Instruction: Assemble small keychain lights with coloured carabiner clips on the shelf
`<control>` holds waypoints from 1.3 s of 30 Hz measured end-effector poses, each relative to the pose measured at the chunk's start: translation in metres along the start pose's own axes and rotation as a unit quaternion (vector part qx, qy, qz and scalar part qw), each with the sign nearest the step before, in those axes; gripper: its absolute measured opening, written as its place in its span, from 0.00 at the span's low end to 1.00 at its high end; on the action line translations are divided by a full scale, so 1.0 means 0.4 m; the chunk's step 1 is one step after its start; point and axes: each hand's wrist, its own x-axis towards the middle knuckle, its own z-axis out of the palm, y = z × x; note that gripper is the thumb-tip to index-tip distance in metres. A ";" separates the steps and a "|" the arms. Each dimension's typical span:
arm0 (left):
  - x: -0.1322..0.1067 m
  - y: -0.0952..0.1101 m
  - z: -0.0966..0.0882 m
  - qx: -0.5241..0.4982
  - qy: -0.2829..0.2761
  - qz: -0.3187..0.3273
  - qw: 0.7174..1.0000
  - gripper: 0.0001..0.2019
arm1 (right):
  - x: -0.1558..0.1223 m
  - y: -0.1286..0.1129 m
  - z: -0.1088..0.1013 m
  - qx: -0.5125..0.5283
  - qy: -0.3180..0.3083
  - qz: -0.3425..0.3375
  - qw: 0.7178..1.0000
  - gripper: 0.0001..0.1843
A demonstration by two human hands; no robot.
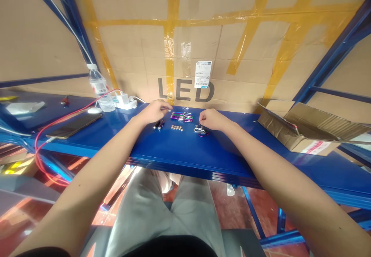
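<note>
Over the blue shelf's back part, my left hand (158, 110) is closed in a pinch, its fingertips beside a bundle of shiny coloured metal tubes (181, 116). What those fingers hold, if anything, is too small to name. Below that hand lie a few dark tubes (158, 125). Several small copper-coloured round pieces (176, 128) sit in rows in front of the bundle. My right hand (210, 119) has its fingers curled together just above a small group of carabiners (199, 130), silver and purple among them. Whatever is between its fingertips is hidden.
An open cardboard box (301, 129) stands at the right. On the left are a water bottle (101, 89), a white power strip (126, 101), a phone (74, 125) and a red cable (66, 117). A large taped carton (139, 56) rises behind the blue shelf (174, 148).
</note>
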 end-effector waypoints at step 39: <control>-0.016 -0.023 -0.060 -0.054 -0.162 -0.323 0.931 0.05 | 0.012 0.022 0.008 0.054 -0.023 0.027 0.998 0.11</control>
